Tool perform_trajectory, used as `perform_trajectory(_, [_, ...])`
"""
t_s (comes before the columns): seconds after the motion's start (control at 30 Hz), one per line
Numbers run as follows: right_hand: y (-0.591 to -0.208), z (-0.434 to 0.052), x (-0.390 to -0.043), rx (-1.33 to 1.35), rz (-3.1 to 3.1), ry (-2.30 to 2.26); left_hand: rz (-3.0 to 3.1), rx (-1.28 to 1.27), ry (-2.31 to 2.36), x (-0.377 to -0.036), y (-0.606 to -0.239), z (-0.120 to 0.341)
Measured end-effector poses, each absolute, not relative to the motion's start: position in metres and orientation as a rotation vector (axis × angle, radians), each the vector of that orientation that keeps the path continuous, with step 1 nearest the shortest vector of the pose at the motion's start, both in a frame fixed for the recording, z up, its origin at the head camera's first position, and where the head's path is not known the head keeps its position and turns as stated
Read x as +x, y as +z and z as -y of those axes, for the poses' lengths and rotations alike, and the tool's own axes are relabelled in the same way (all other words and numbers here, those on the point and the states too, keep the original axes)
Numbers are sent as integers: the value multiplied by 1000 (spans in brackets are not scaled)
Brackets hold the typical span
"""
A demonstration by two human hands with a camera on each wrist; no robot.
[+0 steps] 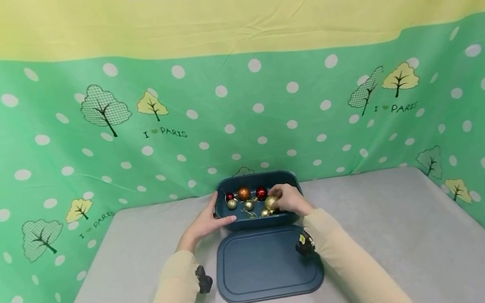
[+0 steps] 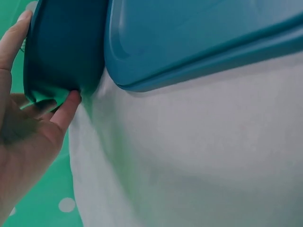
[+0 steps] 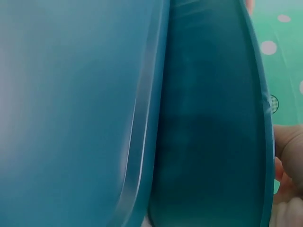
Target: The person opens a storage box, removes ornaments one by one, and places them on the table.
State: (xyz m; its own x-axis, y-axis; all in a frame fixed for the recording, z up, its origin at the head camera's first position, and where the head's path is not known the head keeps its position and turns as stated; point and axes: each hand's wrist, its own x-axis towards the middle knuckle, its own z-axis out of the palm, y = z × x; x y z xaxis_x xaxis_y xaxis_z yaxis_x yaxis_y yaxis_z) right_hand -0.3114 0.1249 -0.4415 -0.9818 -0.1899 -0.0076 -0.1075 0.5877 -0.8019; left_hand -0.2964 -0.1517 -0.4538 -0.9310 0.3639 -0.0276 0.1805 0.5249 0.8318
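A dark teal lid (image 1: 267, 263) lies flat on the grey table (image 1: 409, 241), just in front of the matching teal box (image 1: 254, 179) that anchors the scene. Two arms in pale yellow sleeves reach past the lid on either side. At the box's left end, the left hand (image 1: 206, 224) lies against the outer wall with fingers spread and the thumb at the near corner, bracing rather than clenching; the left wrist view shows the thumb (image 2: 66, 109) pressed to the box's lower edge. At the box's right end, the right hand (image 1: 291, 198) reaches over the rim, its fingers curled around a glittery gold bauble (image 1: 271, 202) inside. Further in lie an orange bauble (image 1: 243, 193), a red bauble (image 1: 261, 192) and smaller gold ones. Behind the box hangs a green polka-dot backdrop (image 1: 76, 148).
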Motion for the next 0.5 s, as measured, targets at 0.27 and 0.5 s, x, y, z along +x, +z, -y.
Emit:
perform_trajectory(0.27, [-437,-122,-305,-276,-2619,-1547,-2557,452,1358,-295,-457,156])
perform_trajectory(0.5, [-435,-129,-303,-405,-2527,-1622,-2563,454,1347,-296,-459,154])
